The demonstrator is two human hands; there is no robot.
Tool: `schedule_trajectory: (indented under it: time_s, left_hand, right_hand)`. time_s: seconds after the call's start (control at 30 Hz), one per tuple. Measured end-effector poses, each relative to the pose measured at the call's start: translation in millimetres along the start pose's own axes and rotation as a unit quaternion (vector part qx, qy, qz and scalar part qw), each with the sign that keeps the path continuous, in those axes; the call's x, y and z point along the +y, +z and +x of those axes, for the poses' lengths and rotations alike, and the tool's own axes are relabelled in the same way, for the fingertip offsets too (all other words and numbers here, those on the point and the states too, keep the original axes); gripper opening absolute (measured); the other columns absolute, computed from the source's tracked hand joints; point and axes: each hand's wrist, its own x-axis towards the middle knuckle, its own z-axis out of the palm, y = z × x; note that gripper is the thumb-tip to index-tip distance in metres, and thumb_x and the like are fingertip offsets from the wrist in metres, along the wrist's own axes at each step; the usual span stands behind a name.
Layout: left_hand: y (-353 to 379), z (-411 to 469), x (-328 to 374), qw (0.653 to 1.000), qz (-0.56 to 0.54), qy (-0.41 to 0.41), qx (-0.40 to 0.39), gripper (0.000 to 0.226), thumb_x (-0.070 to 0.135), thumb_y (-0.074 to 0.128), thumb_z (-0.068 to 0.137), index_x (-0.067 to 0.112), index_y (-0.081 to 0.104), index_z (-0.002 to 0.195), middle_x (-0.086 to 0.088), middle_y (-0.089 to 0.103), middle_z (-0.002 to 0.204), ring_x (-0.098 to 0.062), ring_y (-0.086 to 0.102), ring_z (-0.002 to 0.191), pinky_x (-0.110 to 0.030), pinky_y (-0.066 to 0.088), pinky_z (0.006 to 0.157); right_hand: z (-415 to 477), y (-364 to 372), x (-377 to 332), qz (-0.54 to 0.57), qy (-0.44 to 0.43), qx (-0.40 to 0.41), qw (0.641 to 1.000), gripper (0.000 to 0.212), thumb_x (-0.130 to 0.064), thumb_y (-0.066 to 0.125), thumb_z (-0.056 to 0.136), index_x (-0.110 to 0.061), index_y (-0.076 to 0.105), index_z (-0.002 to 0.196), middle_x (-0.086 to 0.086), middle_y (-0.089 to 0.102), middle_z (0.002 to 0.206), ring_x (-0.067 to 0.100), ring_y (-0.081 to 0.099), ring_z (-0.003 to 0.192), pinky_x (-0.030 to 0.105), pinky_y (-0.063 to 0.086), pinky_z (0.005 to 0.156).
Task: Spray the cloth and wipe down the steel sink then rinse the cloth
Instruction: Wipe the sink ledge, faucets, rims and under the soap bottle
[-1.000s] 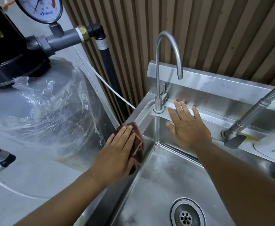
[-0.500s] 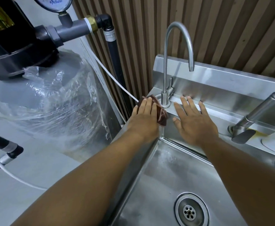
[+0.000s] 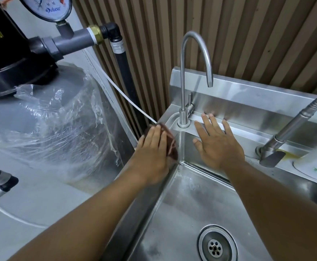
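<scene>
Left hand (image 3: 152, 155) lies flat, fingers straight and together, pressing a dark brown cloth (image 3: 171, 146) onto the left rim of the steel sink (image 3: 191, 204), close to its back-left corner. Most of the cloth is under the palm; one edge shows along the inner lip of the basin and a bit past the fingertips. Right hand (image 3: 218, 146) is also flat, fingers spread, and grips nothing. Its fingertips rest on the back ledge and its palm lies over the back wall of the basin. The two hands are apart, with the base of the gooseneck tap (image 3: 182, 72) on the ledge between them. A drain (image 3: 215, 245) sits in the basin floor towards the front. A second tap with a flexible metal hose (image 3: 295, 125) stands on the back ledge towards the right. Left of the sink are a plastic-wrapped tank (image 3: 50, 119) and a pressure gauge (image 3: 46, 8).
</scene>
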Motion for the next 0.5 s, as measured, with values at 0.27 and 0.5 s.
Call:
schedule_trajectory:
  time_s: [0.27,0.5]
  left_hand:
    - [-10,37,5,1.0,-0.007,0.006,0.011,0.077,0.047,0.032,0.102,0.009,-0.002,0.16,-0.013,-0.01,0.168,-0.027,-0.013,0.155,-0.048,0.003,0.126]
    - [23,-72,-15,0.998,-0.024,-0.047,0.031,0.079,0.046,0.03,0.09,0.0,0.028,0.155,-0.023,0.024,0.162,-0.041,0.024,0.15,-0.055,0.031,0.117]
  right_hand:
    - [-1,-2,1,0.006,-0.003,0.005,1.0,0.066,-0.047,0.017,0.1,-0.014,0.035,0.154,0.013,0.025,0.164,0.029,0.017,0.153,0.055,0.016,0.122]
    - [0,-1,2,0.006,-0.002,0.0,1.0,0.065,-0.047,0.019,0.1,-0.015,0.034,0.154,0.013,0.024,0.165,0.029,0.015,0.154,0.055,0.016,0.122]
